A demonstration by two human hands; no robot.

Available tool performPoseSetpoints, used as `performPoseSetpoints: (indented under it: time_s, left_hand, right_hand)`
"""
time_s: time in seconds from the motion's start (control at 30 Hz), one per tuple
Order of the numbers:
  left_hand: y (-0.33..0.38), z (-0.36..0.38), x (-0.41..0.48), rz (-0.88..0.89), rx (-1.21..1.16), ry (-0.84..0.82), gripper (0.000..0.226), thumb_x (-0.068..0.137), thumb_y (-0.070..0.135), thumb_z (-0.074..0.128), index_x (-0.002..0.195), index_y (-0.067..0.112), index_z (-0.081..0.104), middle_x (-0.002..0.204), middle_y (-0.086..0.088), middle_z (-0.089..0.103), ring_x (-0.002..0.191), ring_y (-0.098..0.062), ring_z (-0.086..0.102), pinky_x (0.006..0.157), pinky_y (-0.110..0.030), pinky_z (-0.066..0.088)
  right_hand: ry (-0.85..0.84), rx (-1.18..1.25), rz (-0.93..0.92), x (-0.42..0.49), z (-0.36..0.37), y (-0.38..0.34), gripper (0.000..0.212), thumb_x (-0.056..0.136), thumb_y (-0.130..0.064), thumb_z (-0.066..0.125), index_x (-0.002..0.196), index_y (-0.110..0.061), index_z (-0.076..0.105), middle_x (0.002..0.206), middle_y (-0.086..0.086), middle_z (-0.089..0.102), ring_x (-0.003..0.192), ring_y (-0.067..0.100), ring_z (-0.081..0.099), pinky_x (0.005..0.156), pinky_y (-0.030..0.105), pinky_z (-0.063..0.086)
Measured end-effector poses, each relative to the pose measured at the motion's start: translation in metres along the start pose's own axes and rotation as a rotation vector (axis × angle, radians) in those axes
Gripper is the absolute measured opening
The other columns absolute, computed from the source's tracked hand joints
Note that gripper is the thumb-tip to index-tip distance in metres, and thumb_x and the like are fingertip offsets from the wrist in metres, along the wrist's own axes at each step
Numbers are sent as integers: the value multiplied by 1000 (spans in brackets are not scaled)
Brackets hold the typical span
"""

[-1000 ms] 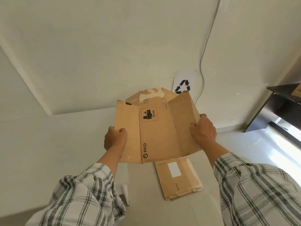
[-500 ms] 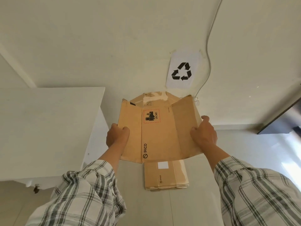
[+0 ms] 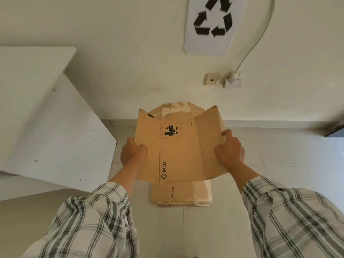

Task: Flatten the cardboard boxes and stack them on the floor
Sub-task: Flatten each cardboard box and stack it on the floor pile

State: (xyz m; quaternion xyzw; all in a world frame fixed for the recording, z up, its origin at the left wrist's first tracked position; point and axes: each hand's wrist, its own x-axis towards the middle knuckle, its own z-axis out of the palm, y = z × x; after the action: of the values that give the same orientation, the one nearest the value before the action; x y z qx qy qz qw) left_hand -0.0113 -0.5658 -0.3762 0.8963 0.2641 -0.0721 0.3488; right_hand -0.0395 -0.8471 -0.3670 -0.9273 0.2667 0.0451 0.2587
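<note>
Cream wall and pale tiled floor (image 3: pixel 279 157) fill my feed. Held over that floor is a brown corrugated cardboard box (image 3: pixel 178 149), folded nearly flat, with its right panel angled upward. It hangs above a stack of flattened boxes (image 3: pixel 181 194) lying on the floor and hides most of it. The left hand (image 3: pixel 133 152) grips the box's left edge, fingers curled round it with the tips hidden behind the card. The right hand (image 3: pixel 229 150) clasps the right panel with bent fingers, apparently wrapped over its edge. Torn white tape marks the far flap. I read "PICO" on both the box and the stack, and "UN 3481" on a red-dashed label. A recycling sign (image 3: pixel 212 25) is cut off at the top.
</note>
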Motion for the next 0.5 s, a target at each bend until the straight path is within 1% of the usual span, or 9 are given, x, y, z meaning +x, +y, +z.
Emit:
performPoseSetpoints:
  time_s: [0.13,0.27,0.37,0.5]
  left_hand:
    - [-46,91,42,3,-7,22,22,82,10,51,104,13,51,90,-6,60,77,-28,58,62,-33,44]
    - [-101,178,74,12,-33,19,20,83,9,50,101,14,52,86,-4,61,71,-24,57,61,-33,46]
    - [-150,253,98,20,-42,-4,19,85,8,49,102,14,52,85,-4,61,69,-22,57,58,-31,44]
    - [-202,321,119,7,-24,-47,21,85,7,49,106,13,51,87,-5,62,70,-22,58,57,-30,43]
  right_hand:
    - [-11,-8,-19,49,90,50,38,89,-22,51,126,-27,43,109,8,54,85,28,54,78,40,49]
    - [-26,-21,-18,79,176,108,35,90,-19,51,124,-26,44,109,9,52,83,27,55,74,38,49]
    - [-55,-24,6,100,252,159,36,89,-18,51,123,-27,43,109,8,52,84,28,58,75,39,52]
    - [-109,-8,48,115,329,210,38,90,-16,51,125,-27,41,113,9,52,88,29,58,77,41,53]
